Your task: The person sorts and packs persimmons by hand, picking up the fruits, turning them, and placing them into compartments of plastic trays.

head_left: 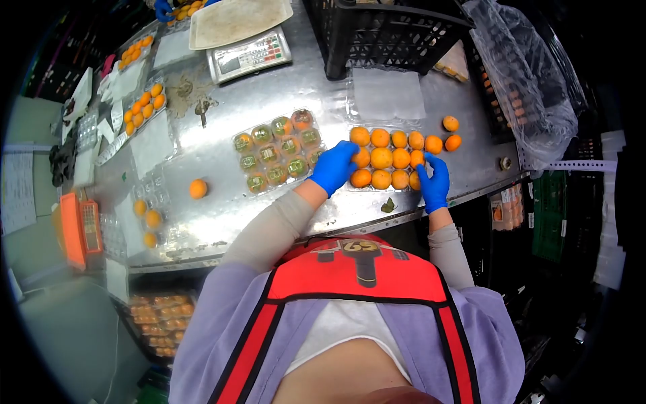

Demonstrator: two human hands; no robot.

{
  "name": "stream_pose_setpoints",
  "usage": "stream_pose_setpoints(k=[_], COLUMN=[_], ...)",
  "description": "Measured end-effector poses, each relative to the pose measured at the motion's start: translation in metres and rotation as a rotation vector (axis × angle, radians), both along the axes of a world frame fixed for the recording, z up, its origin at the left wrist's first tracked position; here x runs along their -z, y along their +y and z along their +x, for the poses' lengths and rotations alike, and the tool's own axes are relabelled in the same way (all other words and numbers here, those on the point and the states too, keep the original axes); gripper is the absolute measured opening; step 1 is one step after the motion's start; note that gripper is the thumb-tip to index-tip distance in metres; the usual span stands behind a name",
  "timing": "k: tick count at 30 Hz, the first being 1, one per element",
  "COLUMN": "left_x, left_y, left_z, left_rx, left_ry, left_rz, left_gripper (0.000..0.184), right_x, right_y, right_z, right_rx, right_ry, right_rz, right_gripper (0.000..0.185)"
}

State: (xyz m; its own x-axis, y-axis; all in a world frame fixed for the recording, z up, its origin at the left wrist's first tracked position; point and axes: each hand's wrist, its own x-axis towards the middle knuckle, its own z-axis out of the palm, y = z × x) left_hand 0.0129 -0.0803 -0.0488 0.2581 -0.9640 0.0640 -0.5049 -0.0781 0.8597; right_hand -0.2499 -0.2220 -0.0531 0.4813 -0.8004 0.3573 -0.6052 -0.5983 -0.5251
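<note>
**Orange fruit [381,158], bracketed at both ends**

Left hand [334,168] curls at the rows' nine o'clock, right hand [434,185] at four, apparently steadying them on the desk [232,108]; gripping, I cannot tell. Labelled pack [289,146] beyond nine, scale [249,57] at ten.

— How many bare orange fruits [381,158] in rows on the bench [208,145]?
— Makes twelve: three rows of four.
— And labelled fruits [289,145] alongside?
— Comes to twelve as well.
— Loose fruits [451,123]?
— Adds up to four: three right of the rows, one well left.
— In the clear tray [156,190], near left?
— Totals three.
— Weighing scales [250,55]?
— Counts as one.
</note>
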Motion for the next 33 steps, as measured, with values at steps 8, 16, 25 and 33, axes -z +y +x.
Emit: stream_pose_setpoints(k=[8, 16, 25, 33], left_x=[0.003, -0.004, -0.031, -0.087], left_y=[-0.022, -0.021, 0.044, 0.101], left_z=[0.007, 0.0, -0.014, 0.0], left_rx=[-0.255, -0.192, -0.266, -0.392], left_ry=[0.719, 0.913, 1.131, 1.097], left_rz=[0.263, 0.405, 0.393, 0.145], left_gripper=[0.064, 0.06, 0.053, 0.048], right_x=[0.018, -0.013, -0.044, -0.076], right_y=[-0.004, 0.013, 0.045, 0.062], right_z=[-0.031, -0.026, -0.023, 0.017], right_rx=[0.376, 0.352, 0.138, -0.059], right_ry=[-0.37, -0.509, -0.599, -0.72], right_rz=[0.937, 0.976, 0.978, 1.035], right_gripper=[0.029, 0.025, 0.021, 0.02])
